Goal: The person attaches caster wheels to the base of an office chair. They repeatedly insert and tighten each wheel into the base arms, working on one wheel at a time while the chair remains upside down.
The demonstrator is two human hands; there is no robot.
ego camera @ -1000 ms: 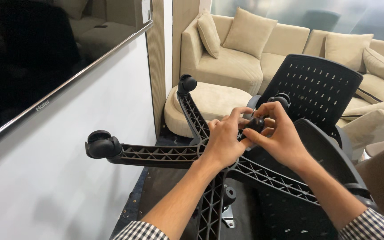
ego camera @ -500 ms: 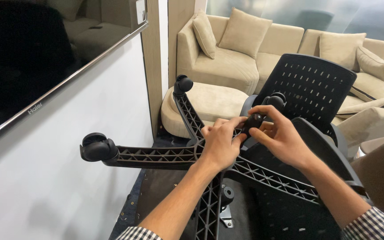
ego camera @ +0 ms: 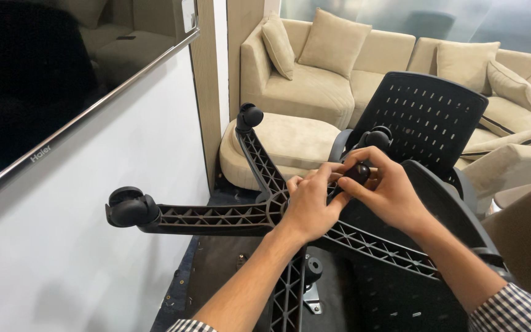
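Observation:
An office chair lies upside down with its black star-shaped base [ego camera: 216, 216] facing me. My left hand [ego camera: 310, 203] grips the hub of the base where the ribbed legs meet. My right hand [ego camera: 382, 187] is closed around a small black part [ego camera: 359, 173] at the hub's centre, fingertips of both hands touching. One caster [ego camera: 129, 206] sits at the end of the left leg, another caster [ego camera: 251, 115] on the far leg, a third caster [ego camera: 378, 136] behind my hands. The perforated black backrest [ego camera: 422, 117] rises behind.
A white wall [ego camera: 62, 258] with a dark wall-mounted screen [ego camera: 44, 86] fills the left. A beige sectional sofa [ego camera: 339, 74] with cushions and a round ottoman [ego camera: 290, 141] stand behind the chair. Dark floor [ego camera: 216, 270] shows below the base.
The view has shifted slightly. My hands have stayed at the hub, with the right fingers working around the small black part.

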